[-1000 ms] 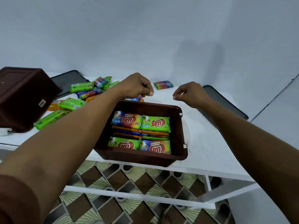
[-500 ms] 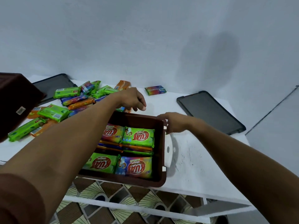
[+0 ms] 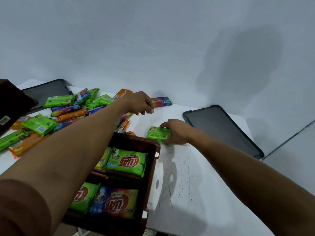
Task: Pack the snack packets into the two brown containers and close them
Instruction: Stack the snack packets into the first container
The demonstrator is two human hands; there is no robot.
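White table [image 3: 196,184]: right grip [image 3: 177,132] curls round green packet [image 3: 157,133].

Packets [image 3: 127,162] sit in the container [image 3: 150,167] before me on the table [image 3: 196,184]; loose packets [image 3: 58,101] lie behind it leftward, a lid [image 3: 221,130] right.

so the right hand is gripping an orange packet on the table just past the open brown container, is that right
Not quite: the packet is green, not orange. The head view shows the right hand gripping a green packet on the white table, just past the far right corner of the open brown container.
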